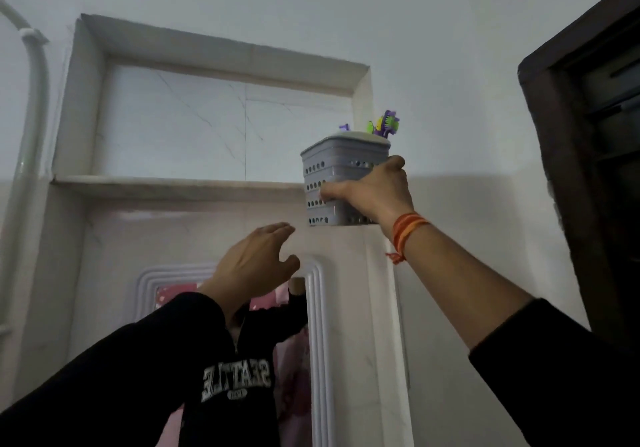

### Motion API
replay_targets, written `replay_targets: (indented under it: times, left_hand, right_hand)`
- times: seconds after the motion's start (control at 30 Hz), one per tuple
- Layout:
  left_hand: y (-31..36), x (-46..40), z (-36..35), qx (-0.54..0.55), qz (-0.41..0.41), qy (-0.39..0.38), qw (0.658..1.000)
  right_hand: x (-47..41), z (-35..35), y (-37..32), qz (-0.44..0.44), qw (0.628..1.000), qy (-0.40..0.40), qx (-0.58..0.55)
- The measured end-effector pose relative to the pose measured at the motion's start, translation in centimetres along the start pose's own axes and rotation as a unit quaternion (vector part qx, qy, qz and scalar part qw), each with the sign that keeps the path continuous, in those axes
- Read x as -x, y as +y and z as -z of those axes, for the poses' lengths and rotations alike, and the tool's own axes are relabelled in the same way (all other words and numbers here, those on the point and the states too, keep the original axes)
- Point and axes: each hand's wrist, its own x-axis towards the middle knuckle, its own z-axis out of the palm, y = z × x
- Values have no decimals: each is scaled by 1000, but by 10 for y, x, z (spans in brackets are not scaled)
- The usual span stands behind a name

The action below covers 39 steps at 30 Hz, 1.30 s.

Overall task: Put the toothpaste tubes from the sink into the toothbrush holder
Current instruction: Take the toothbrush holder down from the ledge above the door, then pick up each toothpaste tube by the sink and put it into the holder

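Note:
A grey perforated toothbrush holder (341, 166) is held up high at the right end of a wall niche. My right hand (374, 190) grips its side and lower part. Purple and green brush heads (384, 124) stick out of its top. My left hand (256, 263) is raised below and to the left of the holder, fingers apart, holding nothing and not touching it. No toothpaste tubes and no sink are in view.
A recessed marble niche with a ledge (173, 183) runs along the wall behind the holder. A white-framed mirror (318, 325) below reflects a person in a black sweatshirt. A dark wooden door frame (568, 169) stands at the right, a white pipe (33, 100) at the left.

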Motion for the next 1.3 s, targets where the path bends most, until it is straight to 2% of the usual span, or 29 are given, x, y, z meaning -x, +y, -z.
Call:
replay_targets:
  times: [0.27,0.37,0.67,0.87,1.0,1.13,1.3]
  left_hand:
    - [-5,128,-64,110,29,-93,989]
    - [-10,182,-93,153,83,-172,970]
    - [-20,312,-202,179,187,-347,902]
    - [-17,372,-278,146,237,-437,855]
    - [-26,398,-329,112,243,-506,820]
    - [-38,410,-370,97,256,-544,793]
    - [-37,412,-406,64,218,-603,765]
  right_hand:
    - [151,-29,99,-64,997,-44,-10]
    - [211,-40,144,-91,994,-64,-10]
    - [367,-79,280,-179,981,-74,33]
    - [454,-96,353,-230,965,-121,48]
    - [503,-101,397,-255,954,-145,66]
    - [521,-108,426,-262,951,-148,66]
    - [524,-119,450,-272,948,-155,55]
